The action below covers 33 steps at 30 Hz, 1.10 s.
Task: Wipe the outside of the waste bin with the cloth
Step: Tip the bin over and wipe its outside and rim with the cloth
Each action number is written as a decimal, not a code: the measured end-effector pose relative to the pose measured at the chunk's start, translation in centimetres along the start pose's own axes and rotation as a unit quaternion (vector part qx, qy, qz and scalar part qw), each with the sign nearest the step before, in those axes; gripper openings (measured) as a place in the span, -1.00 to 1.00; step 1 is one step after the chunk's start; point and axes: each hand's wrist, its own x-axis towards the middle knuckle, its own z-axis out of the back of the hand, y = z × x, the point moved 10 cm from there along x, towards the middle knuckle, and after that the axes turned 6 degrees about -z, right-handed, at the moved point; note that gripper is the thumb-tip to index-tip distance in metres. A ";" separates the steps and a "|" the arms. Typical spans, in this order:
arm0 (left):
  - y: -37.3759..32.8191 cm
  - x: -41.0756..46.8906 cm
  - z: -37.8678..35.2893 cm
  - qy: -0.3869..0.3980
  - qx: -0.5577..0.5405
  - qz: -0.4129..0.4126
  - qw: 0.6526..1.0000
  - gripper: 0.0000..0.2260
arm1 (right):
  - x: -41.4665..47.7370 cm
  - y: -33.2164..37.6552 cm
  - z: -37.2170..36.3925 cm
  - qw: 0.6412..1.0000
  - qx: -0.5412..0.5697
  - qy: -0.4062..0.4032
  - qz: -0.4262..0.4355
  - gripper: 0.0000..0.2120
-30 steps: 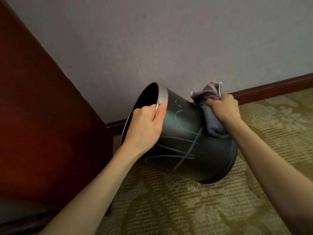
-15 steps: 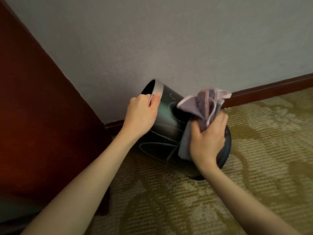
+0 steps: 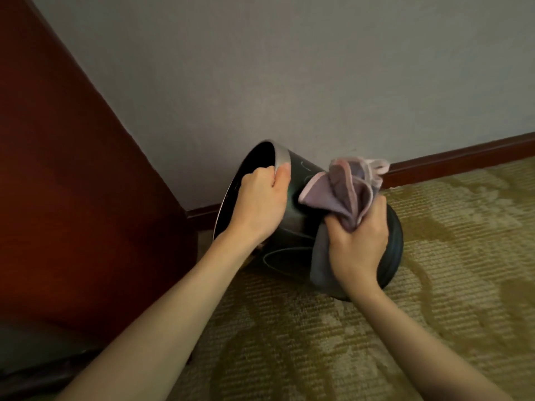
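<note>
Waste bin (image 3: pixel 301 224) tilted, left hand (image 3: pixel 260 204) fingers clamped over its rim, right hand (image 3: pixel 359 241) fisted round cloth (image 3: pixel 344 192)

One head-worn wide-angle view looks forward and down, close over both forearms; toward carpet (image 3: pixel 434 285) and wall (image 3: pixel 289 82).

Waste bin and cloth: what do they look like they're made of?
Waste bin: dark, glossy wall with streaky reflections and a lighter silvery rim band, likely metal or hard plastic; cannot tell which. Cloth: soft, matte lilac-grey fabric with pale stitched edging, bunching in folds in the right hand, probably microfibre.
</note>
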 end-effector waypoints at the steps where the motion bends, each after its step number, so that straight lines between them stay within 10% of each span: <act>1: -0.2 -0.2 0.0 0.001 -0.003 -0.007 1.000 -0.53 | 0.9 -0.1 -0.1 1.000 -0.006 -0.001 -0.024 -0.74; 14: -2.2 -2.5 -1.0 0.035 -0.050 -0.056 0.997 -0.57 | 12.0 -3.2 -6.4 0.945 -0.170 0.206 -0.189 -0.59; 33: 0.4 -0.6 0.9 0.007 0.015 0.009 1.000 -0.61 | -0.7 3.6 -2.3 0.997 -0.071 0.001 -0.003 -0.72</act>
